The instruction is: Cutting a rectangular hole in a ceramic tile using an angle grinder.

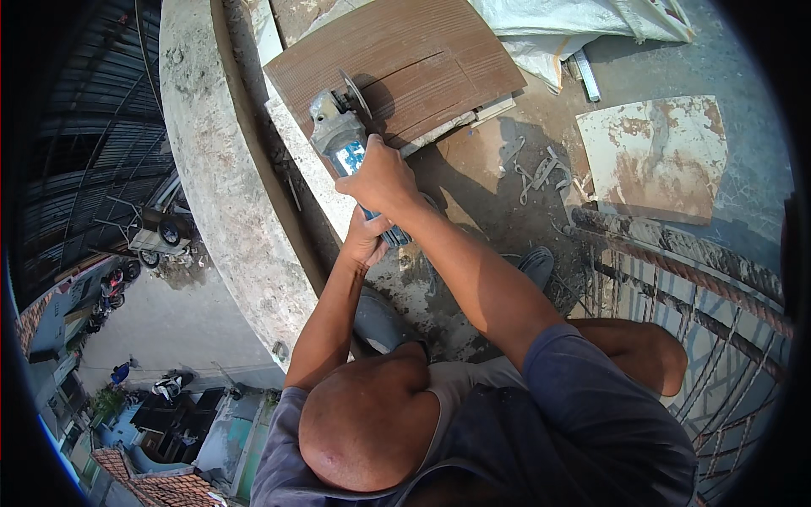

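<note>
A blue angle grinder (348,155) with a grey metal head is held in both my hands. My right hand (380,176) is closed around its body just behind the head. Lower down, my left hand (363,242) grips the rear end. The grinder's thin disc (356,95) stands on edge over a brown wood-grain panel (384,51); whether it touches the surface I cannot tell. A dark straight slit or line (401,69) runs across the panel, with fainter lines near it. Pale strips show beneath the panel's near edge.
A rough concrete ledge (220,169) curves along the left, with a street far below. To the right lie a stained white board (655,156), tangled straps (536,173) and a white sack (583,29). Rusty ribbed bars (676,253) stand near my right knee (667,362).
</note>
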Tool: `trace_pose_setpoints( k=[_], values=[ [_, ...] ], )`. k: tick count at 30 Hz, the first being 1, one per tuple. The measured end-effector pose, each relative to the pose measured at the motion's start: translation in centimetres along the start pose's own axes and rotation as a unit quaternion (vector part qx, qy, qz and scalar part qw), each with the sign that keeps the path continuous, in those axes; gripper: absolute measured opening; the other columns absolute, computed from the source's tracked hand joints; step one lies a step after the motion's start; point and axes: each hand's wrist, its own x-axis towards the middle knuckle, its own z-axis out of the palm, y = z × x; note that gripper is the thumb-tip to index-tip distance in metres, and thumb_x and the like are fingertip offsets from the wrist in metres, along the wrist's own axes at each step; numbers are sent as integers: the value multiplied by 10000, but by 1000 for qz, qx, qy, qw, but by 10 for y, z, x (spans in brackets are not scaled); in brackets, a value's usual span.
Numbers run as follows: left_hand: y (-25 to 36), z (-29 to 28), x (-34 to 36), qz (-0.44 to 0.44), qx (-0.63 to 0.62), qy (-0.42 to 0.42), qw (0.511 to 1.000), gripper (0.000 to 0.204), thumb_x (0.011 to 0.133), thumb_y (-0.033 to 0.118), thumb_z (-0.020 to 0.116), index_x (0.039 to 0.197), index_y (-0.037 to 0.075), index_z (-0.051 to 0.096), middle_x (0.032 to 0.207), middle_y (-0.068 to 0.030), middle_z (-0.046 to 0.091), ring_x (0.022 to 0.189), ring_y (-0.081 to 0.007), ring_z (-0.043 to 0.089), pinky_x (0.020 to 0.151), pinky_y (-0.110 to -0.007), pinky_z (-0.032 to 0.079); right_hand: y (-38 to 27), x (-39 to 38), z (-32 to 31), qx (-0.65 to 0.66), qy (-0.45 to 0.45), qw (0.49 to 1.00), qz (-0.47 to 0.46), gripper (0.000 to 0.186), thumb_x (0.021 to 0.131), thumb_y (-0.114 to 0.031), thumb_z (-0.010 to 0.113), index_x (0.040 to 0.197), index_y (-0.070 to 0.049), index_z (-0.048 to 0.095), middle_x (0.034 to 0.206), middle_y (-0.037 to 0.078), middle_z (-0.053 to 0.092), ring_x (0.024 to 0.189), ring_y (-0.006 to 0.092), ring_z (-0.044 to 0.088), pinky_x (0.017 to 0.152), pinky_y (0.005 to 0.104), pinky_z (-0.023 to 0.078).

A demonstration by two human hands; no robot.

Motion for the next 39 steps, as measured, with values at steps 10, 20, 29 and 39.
trace_pose_setpoints(
  k=[10,20,29,39],
  values=[
    [12,13,0,4,12,-8,1000,692,756,103,798,1324,25,412,1189,-92,593,1073,-219,617,922,-376,523,-6,0,-9,9,3,1000,-8,757,653,-272,751,1240,99,449,1140,315,596,1072,432,606,913,454,506],
    [2,-1,0,20,34,6,999,693,772,111,782,1341,24,396,1224,-98,569,1079,-226,609,924,-394,527,-6,-3,-6,12,-6,1000,0,744,652,-274,756,1230,87,458,1148,311,594,1079,433,599,926,459,494],
    [2,5,-1,10,-2,0,1000,643,795,73,745,1336,21,400,1218,-105,578,1085,-237,611,930,-411,521,-1,-1,-4,12,0,1000,4,731,655,-271,754,1220,90,461,1136,315,598,1082,437,597,927,464,489],
    [-3,-1,0,12,-6,2,1000,651,784,72,762,1326,23,406,1207,-111,582,1057,-242,625,904,-410,541,-1,-2,-4,10,-9,1000,1,746,663,-271,754,1235,100,450,1147,323,590,1089,436,594,938,462,486]
  ],
)
